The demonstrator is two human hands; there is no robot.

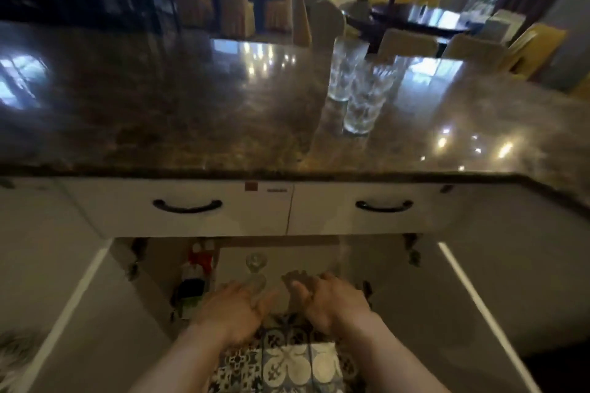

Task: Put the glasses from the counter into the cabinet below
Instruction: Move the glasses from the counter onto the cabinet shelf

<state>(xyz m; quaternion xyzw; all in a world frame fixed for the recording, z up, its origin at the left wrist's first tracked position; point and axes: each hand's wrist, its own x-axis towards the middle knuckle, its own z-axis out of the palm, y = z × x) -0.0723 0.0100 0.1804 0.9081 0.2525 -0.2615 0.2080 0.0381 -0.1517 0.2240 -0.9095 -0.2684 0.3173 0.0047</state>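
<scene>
You are reaching both hands into the open white cabinet (319, 252), your left hand (230, 313) curling its fingers round a clear glass (257, 284) and your right hand (329, 300) seemingly round a blurred one, risking clinking them against the clear stemmed glass (255, 262) just beyond your fingers, while cut-glass tumblers (357, 86) are waiting on the brown marble table (159, 105).

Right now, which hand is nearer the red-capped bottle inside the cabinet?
Left. The left hand is just right of the red-capped bottle; the right hand is farther right, beyond the left.
</scene>
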